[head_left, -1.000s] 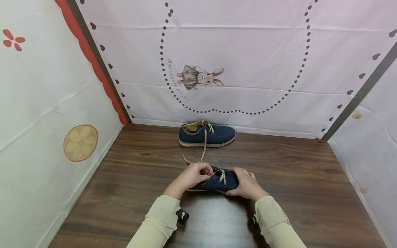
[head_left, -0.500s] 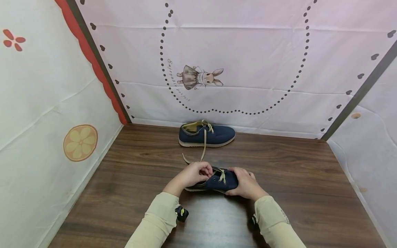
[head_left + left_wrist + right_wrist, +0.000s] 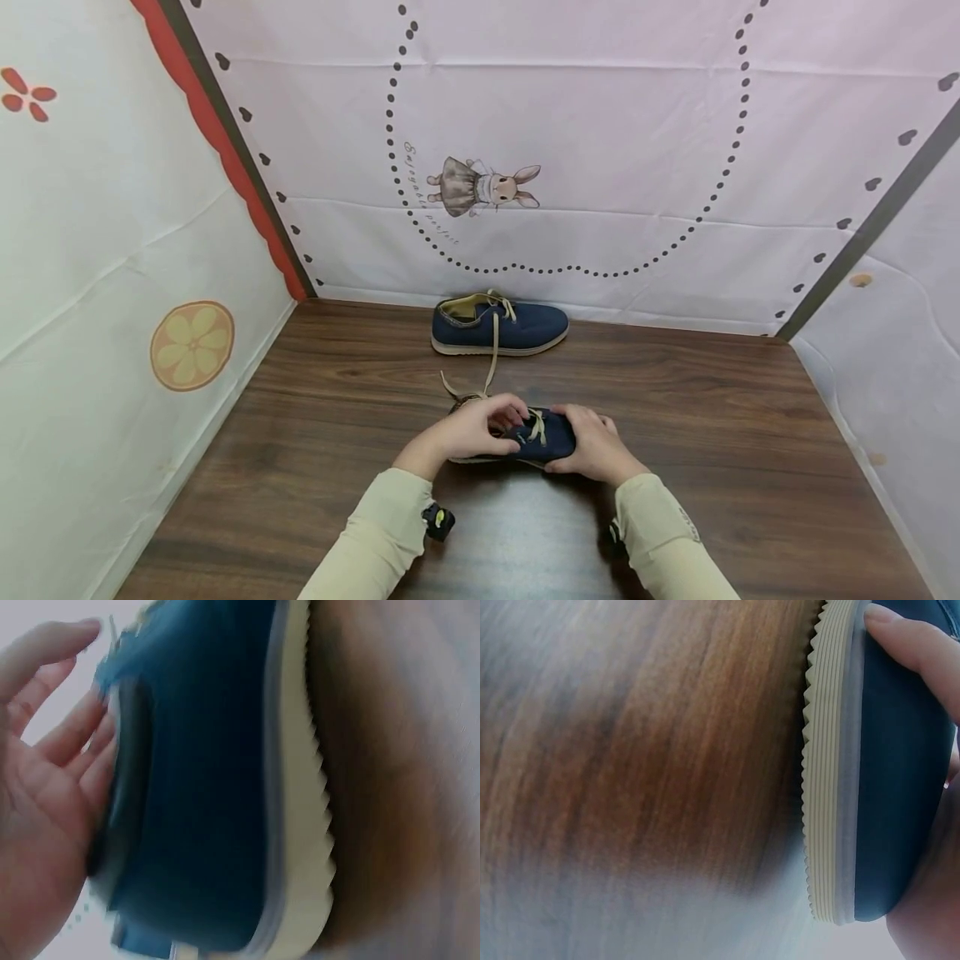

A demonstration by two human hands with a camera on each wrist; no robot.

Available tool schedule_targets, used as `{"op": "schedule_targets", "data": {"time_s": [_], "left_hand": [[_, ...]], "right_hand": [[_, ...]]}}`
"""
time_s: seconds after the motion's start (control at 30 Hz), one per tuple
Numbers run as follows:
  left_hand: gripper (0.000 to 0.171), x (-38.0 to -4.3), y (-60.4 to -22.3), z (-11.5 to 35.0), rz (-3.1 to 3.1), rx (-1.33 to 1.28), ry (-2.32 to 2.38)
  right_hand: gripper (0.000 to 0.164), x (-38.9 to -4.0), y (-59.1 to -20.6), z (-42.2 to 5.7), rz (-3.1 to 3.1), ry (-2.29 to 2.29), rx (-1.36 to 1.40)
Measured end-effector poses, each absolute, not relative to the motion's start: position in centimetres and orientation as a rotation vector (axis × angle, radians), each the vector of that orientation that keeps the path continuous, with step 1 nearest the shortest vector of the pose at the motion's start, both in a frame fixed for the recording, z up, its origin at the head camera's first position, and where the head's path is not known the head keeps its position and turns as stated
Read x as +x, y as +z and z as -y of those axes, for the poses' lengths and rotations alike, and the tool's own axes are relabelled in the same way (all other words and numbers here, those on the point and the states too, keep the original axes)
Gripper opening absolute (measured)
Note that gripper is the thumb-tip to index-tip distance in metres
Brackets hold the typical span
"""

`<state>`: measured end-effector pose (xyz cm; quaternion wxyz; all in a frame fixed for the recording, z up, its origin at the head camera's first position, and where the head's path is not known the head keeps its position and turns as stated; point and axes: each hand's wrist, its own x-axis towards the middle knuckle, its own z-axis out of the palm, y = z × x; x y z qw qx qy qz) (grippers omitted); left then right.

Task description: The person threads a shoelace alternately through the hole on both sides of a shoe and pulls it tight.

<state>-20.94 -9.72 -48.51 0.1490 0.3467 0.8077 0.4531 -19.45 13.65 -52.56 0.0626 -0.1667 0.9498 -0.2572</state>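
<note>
A navy shoe (image 3: pixel 551 435) with a cream sole and beige laces (image 3: pixel 537 426) stands on the table, toe to the right. My right hand (image 3: pixel 597 446) grips it round the toe; the right wrist view shows the thumb (image 3: pixel 911 634) along the side just above the sole. Over the shoe's opening is my left hand (image 3: pixel 480 429), thumb and fingers spread apart. Seen from the left wrist, those fingers (image 3: pixel 71 735) lie at the collar by the lacing, nothing visible between them and the thumb. The left hand covers much of the heel in the head view.
A second navy shoe (image 3: pixel 528 327) stands behind against the fabric wall (image 3: pixel 600 167), also toe right. Its long loose lace (image 3: pixel 494 358) trails forward toward the nearer shoe. Printed fabric panels enclose the left, back and right of the wooden table (image 3: pixel 697 400).
My left hand has opened from a pinched pose at the shoe's opening, its fingers spreading and shifting slightly right toward the laces. The right hand keeps its grip on the toe.
</note>
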Motion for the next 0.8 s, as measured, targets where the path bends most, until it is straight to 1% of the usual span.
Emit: {"op": "schedule_targets", "data": {"time_s": [0.07, 0.17, 0.23, 0.37, 0.43, 0.63, 0.73, 0.8], "left_hand": [[0.017, -20.6, -48.7, 9.2, -2.44, 1.086, 1.214], [0.006, -20.3, -49.0, 9.0, -2.603, 1.139, 1.168], [0.004, -20.1, -49.1, 9.4, -2.636, 1.131, 1.246], [0.006, -20.0, -48.6, 11.1, -2.629, 1.111, 1.407], [0.007, -19.8, -48.1, 12.4, -2.611, 1.051, 1.477], [0.008, -19.3, -46.7, 17.0, -2.408, 0.713, 1.819], [0.007, -19.2, -46.4, 19.3, -2.349, 0.64, 1.94], [0.007, -19.3, -46.4, 20.4, -2.363, 0.616, 1.895]], "right_hand": [[0.084, -19.4, -52.5, -13.7, -2.873, -0.784, -0.507], [0.084, -19.4, -52.5, -13.7, -2.876, -0.789, -0.522], [0.084, -19.4, -52.6, -13.7, -2.881, -0.79, -0.529], [0.084, -19.3, -52.6, -13.8, -2.897, -0.784, -0.527], [0.084, -19.3, -52.6, -13.8, -2.899, -0.791, -0.531], [0.085, -19.3, -52.6, -13.9, -2.893, -0.807, -0.547], [0.084, -19.3, -52.6, -13.9, -2.89, -0.802, -0.541], [0.084, -19.3, -52.6, -13.9, -2.887, -0.804, -0.534]]}}
